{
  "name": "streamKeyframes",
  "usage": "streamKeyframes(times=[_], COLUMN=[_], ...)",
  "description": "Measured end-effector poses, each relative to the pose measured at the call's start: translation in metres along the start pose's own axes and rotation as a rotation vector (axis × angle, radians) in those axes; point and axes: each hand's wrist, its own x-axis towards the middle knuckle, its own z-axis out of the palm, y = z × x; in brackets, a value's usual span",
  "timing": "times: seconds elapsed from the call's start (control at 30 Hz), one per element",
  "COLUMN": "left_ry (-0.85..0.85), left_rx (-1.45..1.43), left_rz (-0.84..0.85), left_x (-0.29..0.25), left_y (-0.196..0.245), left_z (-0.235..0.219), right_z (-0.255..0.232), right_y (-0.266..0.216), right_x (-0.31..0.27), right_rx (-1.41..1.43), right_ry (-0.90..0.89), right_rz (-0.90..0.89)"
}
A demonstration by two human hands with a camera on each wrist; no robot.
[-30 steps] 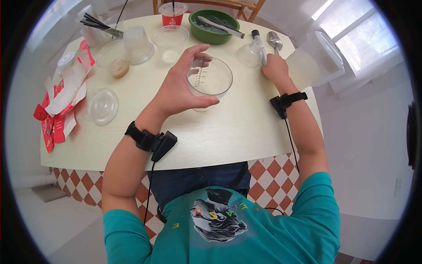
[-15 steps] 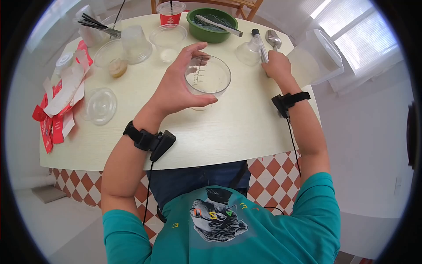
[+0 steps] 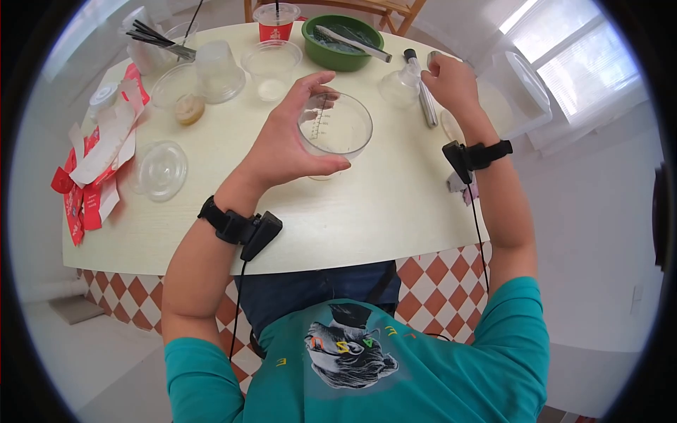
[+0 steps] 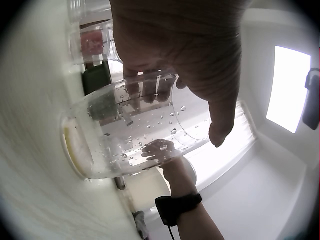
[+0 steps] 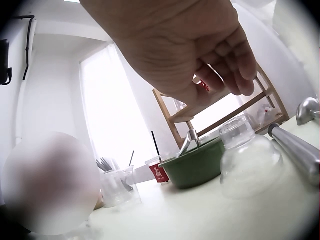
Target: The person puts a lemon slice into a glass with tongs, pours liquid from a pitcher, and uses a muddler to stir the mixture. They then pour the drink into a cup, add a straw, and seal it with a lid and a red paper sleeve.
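My left hand [image 3: 285,134] grips a clear measuring cup [image 3: 352,130] with dark graduation marks, thumb on the near side and fingers around the far side. In the left wrist view, water droplets cling to the cup wall [image 4: 150,130] and its base stands at the tabletop. My right hand [image 3: 453,86] is raised over the table's right side, fingers loosely bent and holding nothing. Below it lies a metal muddler [image 3: 427,106] with a dark end. A metal scoop [image 5: 307,110] lies beyond, mostly hidden by the hand in the head view.
A clear bottle-necked dome [image 3: 398,88] sits left of the muddler, a translucent bin [image 3: 525,106] to the right. Behind are a green basin [image 3: 331,58] with tongs and a red-labelled cup [image 3: 275,32]. Plastic tubs, a lid [image 3: 162,170] and torn red wrapping [image 3: 106,155] lie left.
My right hand has risen and moved away from beside the muddler, uncovering the muddler's near end. The left hand and measuring cup have stayed almost still.
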Motion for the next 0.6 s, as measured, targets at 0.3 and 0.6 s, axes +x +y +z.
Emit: streamKeyframes(times=[0.3, 0.6], left_ry=[-0.024, -0.028], left_rx=[0.004, -0.003], left_rz=[-0.041, 0.001], left_x=[0.0, 0.001], left_y=[0.005, 0.005], left_z=[0.001, 0.002], right_z=[0.032, 0.077], right_y=[-0.062, -0.056], right_x=[0.086, 0.132], right_rx=[0.053, -0.034], right_ry=[-0.284, -0.287], right_rz=[-0.191, -0.242])
